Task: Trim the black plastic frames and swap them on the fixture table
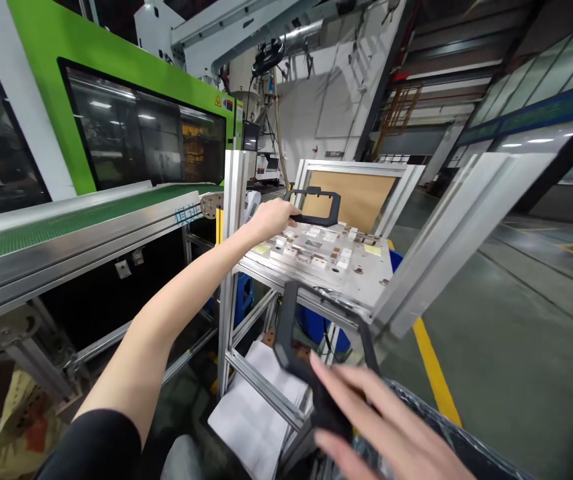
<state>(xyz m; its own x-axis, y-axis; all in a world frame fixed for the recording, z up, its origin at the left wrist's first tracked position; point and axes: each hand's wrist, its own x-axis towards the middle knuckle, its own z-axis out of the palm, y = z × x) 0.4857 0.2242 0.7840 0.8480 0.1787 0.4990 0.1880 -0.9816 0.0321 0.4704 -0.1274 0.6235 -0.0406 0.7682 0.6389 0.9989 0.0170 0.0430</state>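
Note:
My left hand [277, 219] reaches forward over the fixture plate [366, 273], its fingers closed on the near left corner of a black plastic frame [327, 220]. That frame is held tilted up above the plate's blocks. Lower and closer to me, my right hand [386, 420] grips the bottom edge of a second black plastic frame [286, 333], thumb on one side and fingers on the other. This second frame hangs in front of the stand, and part of it is hidden behind my fingers and blurred.
An aluminium-profile stand [233, 267] carries the plate, with uprights at both sides and a brown board [349, 193] behind. To the left run a green conveyor belt [91, 213] and a green moulding machine [36, 53]. A plastic-lined bin [446, 427] stands at lower right.

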